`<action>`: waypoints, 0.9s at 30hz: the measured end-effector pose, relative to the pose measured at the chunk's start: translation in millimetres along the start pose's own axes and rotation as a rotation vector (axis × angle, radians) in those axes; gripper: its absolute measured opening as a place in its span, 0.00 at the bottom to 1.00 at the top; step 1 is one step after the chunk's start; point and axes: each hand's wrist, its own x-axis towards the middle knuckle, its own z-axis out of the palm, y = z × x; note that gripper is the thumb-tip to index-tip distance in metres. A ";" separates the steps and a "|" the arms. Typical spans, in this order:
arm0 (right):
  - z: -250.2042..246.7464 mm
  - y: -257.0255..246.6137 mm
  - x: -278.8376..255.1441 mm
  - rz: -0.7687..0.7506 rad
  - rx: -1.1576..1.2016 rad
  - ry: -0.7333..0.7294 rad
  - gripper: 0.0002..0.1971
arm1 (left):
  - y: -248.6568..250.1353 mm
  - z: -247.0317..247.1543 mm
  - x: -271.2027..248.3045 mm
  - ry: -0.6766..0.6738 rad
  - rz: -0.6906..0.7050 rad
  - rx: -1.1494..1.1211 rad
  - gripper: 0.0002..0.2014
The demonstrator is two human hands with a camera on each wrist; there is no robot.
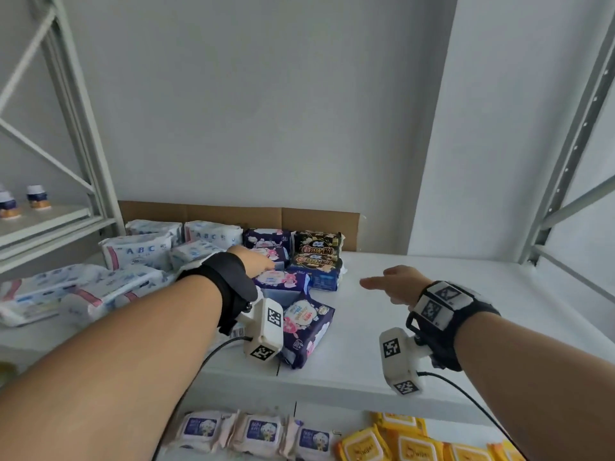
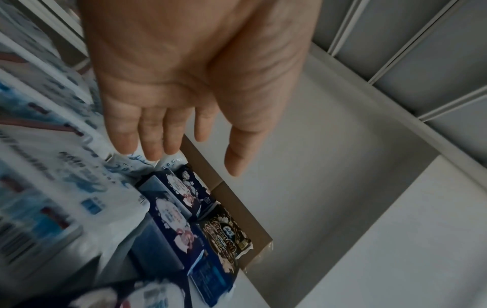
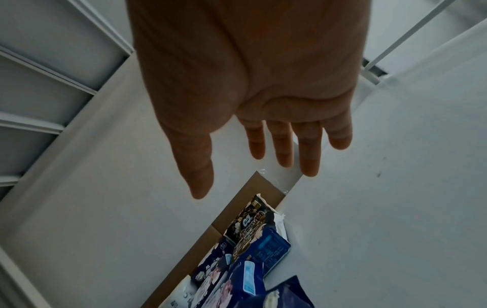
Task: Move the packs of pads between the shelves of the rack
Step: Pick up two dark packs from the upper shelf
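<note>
Two hands reach over a white shelf (image 1: pixel 416 314) of a metal rack (image 1: pixel 565 154). Right half of the shelf surface is bare, bounded at the back by the wall and at the right by a slanted upright; the front lip runs below both wrists. Packs of pads fill the left half, against a cardboard strip (image 1: pixel 239 214) that stands along the back edge. White ABC packs (image 1: pixel 136 252) lie at far left, navy packs (image 1: pixel 281 281) in the middle, black-and-gold packs (image 1: pixel 317 242) at the right end of the cluster, one stacked on another. One navy pack (image 1: pixel 307 327) lies apart near the front lip, tilted, its long axis running diagonally from front-left to back-right. Left hand (image 1: pixel 254 262) is extended above the navy packs with fingers (image 2: pixel 150 133) straight and spread, thumb apart, grasping nothing; whether it touches a pack cannot be told. Right hand (image 1: pixel 396 282) hovers over bare shelf just right of the black-and-gold packs, fingers (image 3: pixel 308 145) straight and released, pointing left toward the cluster. On the lower shelf lie pale wipe packs (image 1: pixel 256 434) and yellow wipe packs (image 1: pixel 406 444).
</note>
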 end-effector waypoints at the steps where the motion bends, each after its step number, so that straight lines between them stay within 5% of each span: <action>1: 4.2 -5.4 13.1 0.009 -0.005 -0.003 0.37 | 1.9 1.0 13.7 -0.018 -0.003 -0.034 0.26; 4: 20.9 -15.6 54.9 0.058 -0.007 -0.015 0.32 | 10.0 5.2 59.7 -0.084 0.028 0.007 0.26; 8: 48.8 -29.3 118.1 0.166 0.049 -0.002 0.39 | 31.7 22.1 131.6 -0.140 0.072 0.025 0.28; 15: 89.3 -42.7 215.1 0.324 0.056 -0.061 0.45 | 69.0 68.7 241.0 -0.142 0.205 0.362 0.50; 20: 102.4 -43.4 248.4 0.385 -0.003 -0.058 0.28 | 79.4 113.3 282.6 -0.190 0.291 0.749 0.53; 27: 106.4 -39.9 273.0 0.416 0.012 -0.114 0.31 | 85.4 154.7 318.6 -0.236 0.310 0.915 0.49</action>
